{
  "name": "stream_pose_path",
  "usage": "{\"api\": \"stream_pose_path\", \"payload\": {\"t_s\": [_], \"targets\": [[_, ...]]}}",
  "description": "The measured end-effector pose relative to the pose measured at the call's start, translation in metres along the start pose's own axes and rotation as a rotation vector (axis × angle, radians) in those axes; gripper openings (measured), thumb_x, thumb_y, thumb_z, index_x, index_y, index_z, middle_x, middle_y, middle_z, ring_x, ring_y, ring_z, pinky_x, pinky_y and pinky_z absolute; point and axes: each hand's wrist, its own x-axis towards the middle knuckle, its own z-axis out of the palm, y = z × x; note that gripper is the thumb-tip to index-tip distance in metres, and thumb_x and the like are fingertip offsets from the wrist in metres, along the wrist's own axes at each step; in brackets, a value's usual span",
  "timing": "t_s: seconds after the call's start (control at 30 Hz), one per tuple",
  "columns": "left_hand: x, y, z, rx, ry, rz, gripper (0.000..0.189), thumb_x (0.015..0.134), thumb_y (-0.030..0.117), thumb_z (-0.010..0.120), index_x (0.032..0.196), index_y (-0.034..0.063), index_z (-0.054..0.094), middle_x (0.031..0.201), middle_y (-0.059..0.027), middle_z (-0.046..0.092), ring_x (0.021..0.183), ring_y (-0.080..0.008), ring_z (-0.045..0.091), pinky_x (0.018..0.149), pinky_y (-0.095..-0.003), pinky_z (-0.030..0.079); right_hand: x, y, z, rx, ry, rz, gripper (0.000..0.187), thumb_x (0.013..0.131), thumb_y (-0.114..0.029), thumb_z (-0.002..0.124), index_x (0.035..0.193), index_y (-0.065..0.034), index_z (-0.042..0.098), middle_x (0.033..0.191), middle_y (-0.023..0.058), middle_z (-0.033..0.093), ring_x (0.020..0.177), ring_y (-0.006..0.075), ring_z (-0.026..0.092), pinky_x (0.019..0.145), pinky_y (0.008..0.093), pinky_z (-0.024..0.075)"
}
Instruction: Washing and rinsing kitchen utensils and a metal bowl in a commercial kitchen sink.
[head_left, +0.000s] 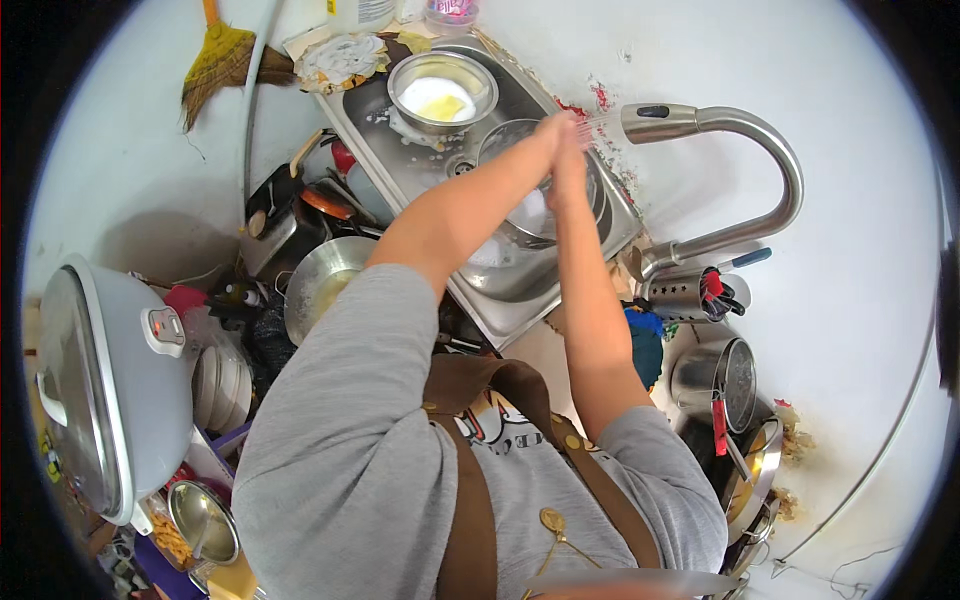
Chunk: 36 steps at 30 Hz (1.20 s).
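Note:
My left hand (553, 135) and my right hand (570, 166) are pressed together in the stream from the faucet spray head (656, 124). Both are blurred, and I see no object between them. Beneath them, a large round vessel (499, 142) with a metal rim lies in the stainless steel sink (420, 176), partly hidden by my forearms. White suds (491, 253) show in the sink near it. A metal bowl (397, 100) at the sink's far end holds white foam and something yellow under it. The sink drain (460, 167) shows left of my hands.
The curved faucet neck (787, 172) arches on the right, above a perforated utensil holder (675, 294). A lidded pot (697, 375) stands nearer me. To the left are a metal wok (315, 281), stacked white dishes (225, 390) and a large rice cooker (142, 375).

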Motion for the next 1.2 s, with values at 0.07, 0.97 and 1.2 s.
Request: {"api": "stream_pose_path", "payload": {"t_s": [0.07, 0.97, 1.2], "targets": [[-0.034, -0.003, 0.02, 0.056, -0.056, -0.098, 0.037, 0.094, 0.042, 0.043, 0.105, 0.0115, 0.059, 0.104, -0.0114, 0.062, 0.09, -0.0287, 0.058, 0.083, -0.0466, 0.046, -0.002, -0.01, -0.004, 0.288, -0.03, 0.076, 0.07, 0.093, -0.052, 0.04, 0.14, -0.0004, 0.033, 0.144, 0.0214, 0.034, 0.132, 0.0309, 0.034, 0.108, 0.0393, 0.0263], [0.024, 0.031, -0.006, 2.397, -0.68, 0.303, 0.033, 0.082, 0.032, 0.054, 0.096, 0.0055, 0.068, 0.098, -0.0181, 0.067, 0.094, -0.0307, 0.064, 0.084, -0.0439, 0.048, -0.004, 0.04, -0.102, -1.074, 0.205, -0.245, 0.045, 0.082, -0.01, 0.043, 0.126, -0.0144, 0.05, 0.108, 0.0244, 0.062, 0.102, 0.0401, 0.059, 0.087, 0.0469, 0.0452], [0.02, 0.001, 0.007, 2.175, -0.947, 0.103, 0.027, 0.074, 0.015, 0.057, 0.095, 0.0018, 0.07, 0.093, -0.0122, 0.07, 0.086, -0.0226, 0.066, 0.071, -0.0393, 0.051, -0.034, 0.027, -0.083, -1.151, 0.176, -0.131, 0.049, 0.083, -0.009, 0.043, 0.132, -0.0061, 0.04, 0.102, 0.0286, 0.062, 0.1, 0.0434, 0.059, 0.087, 0.048, 0.0452]]}}
